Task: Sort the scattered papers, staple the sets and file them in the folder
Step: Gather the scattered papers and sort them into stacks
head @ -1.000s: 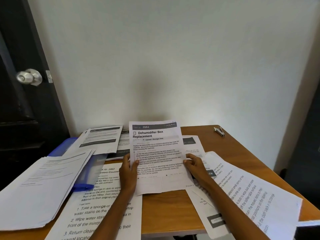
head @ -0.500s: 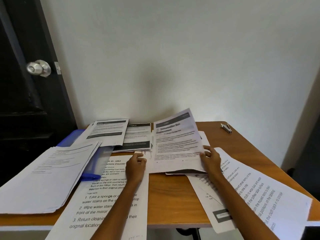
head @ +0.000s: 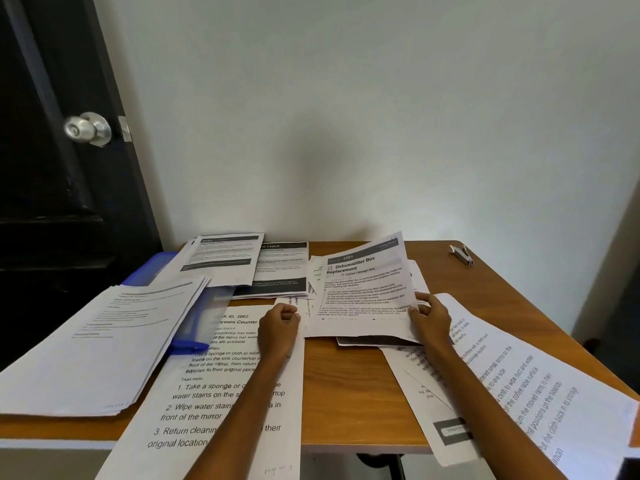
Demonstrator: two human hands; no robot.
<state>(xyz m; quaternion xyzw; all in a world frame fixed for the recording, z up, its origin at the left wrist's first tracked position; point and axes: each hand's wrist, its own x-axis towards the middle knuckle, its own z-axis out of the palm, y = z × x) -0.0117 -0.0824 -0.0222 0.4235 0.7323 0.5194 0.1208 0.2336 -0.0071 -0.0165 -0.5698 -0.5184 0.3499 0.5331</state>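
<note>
The right hand (head: 429, 318) pinches the Dehumidifier sheet (head: 363, 296) at its right edge — tilted up off the table (head: 349, 382); the left hand (head: 278, 323) rests curled, holding nothing visible.

Left hand (head: 279, 323) loosely fisted, knuckles down; right hand (head: 430, 320) pinching, fingers curled.

White black-printed papers (head: 363, 292), blue folder (head: 149, 271), orange-brown wood-grain table (head: 346, 386), silver stapler (head: 460, 254), black door (head: 52, 168)

"Dehumidifier Box Replacement" on sheet (head: 363, 292)
</note>
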